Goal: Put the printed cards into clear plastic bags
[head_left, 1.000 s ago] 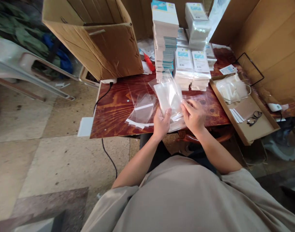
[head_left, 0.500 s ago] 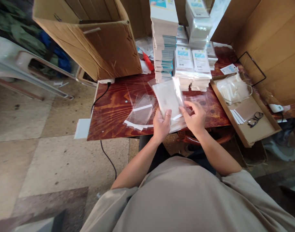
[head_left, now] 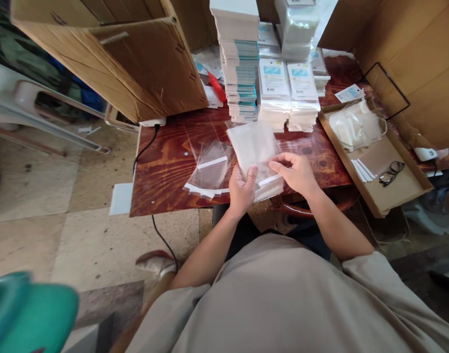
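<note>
My left hand (head_left: pixel 242 190) grips the near left edge of a stack of clear plastic sleeves (head_left: pixel 251 144), its thumb on top. The sleeves are held tilted over the front of the wooden table. My right hand (head_left: pixel 292 171) pinches at the right edge of the stack, thumb and forefinger together, just above a white strip. Loose clear sleeves (head_left: pixel 213 171) with white strips lie fanned on the table to the left of my left hand.
Tall stacks of printed cards (head_left: pixel 241 73) and packed cards (head_left: pixel 274 90) stand behind my hands. A cardboard box (head_left: pixel 146 68) is at the left, a shallow tray (head_left: pixel 404 196) with glasses (head_left: pixel 391 173) at the right. A green object (head_left: pixel 36 314) is at lower left.
The sleeve stack lies flatter, with its glare gone. My right hand's fingers have shifted slightly left along it. The green object and a shoe have come into view at lower left.
</note>
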A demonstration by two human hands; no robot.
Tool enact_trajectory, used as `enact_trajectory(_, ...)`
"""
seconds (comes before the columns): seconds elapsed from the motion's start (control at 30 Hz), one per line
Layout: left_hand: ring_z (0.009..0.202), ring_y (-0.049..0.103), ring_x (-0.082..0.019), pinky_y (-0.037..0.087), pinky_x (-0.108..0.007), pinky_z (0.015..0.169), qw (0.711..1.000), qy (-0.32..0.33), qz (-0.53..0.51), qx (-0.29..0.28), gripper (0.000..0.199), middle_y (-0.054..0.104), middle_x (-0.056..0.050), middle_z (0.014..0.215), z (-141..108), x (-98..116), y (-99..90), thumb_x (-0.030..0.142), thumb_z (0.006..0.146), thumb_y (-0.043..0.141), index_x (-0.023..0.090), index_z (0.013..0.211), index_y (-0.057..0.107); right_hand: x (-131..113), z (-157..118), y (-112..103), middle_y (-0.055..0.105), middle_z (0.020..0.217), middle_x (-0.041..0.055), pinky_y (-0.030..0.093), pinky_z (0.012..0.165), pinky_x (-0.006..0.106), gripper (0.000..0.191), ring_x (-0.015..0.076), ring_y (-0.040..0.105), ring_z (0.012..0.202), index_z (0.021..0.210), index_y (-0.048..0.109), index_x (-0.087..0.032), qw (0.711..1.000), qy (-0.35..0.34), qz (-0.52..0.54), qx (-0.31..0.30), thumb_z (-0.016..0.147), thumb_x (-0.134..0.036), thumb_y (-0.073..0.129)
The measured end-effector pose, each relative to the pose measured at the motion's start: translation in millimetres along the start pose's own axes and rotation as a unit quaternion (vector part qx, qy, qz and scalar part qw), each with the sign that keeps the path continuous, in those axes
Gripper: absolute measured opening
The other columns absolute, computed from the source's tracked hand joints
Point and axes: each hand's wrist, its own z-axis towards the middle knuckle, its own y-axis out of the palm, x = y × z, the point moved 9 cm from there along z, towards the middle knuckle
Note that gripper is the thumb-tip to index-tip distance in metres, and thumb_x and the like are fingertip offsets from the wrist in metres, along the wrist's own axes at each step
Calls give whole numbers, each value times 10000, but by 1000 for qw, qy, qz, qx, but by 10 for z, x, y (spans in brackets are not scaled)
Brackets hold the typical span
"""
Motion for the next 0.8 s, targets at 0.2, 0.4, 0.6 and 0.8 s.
enact_trajectory(0.2,1157,707,-243,545,-330,1001,999,-12,-30,-3,473,763,-128,1149,-10,-25,-11,578,994,668,150,1195,663,-49,-48,17,642,658,6,420,621,293,466,140,539,627,708,686,-180,999,-14,-24,44,932,-587,729)
enact_trajectory(0.4,1116,722,-230,556,-340,1007,993,-56,-106,16,450,753,-130,1236,-27,-194,-48,526,981,698,160,1240,659,-14,-91,59,635,687,9,424,628,299,472,153,549,645,740,670,-194,997,-16,-56,45,950,-616,683)
enact_trajectory(0.6,1161,715,-242,550,-360,1045,984,-70,-161,16,439,751,-118,1260,-102,-189,-108,466,946,721,180,1273,657,158,-119,180,713,1205,124,560,902,425,523,260,676,991,1280,630,-210,997,19,-59,43,927,-595,664)
enact_trajectory(0.8,1020,758,-259,599,-386,947,960,-147,-235,43,533,784,-106,1096,-40,-219,-658,442,794,882,168,1192,656,90,115,838,760,1128,95,570,956,452,464,288,695,1042,1241,716,-199,997,-21,-27,-68,1066,-501,411)
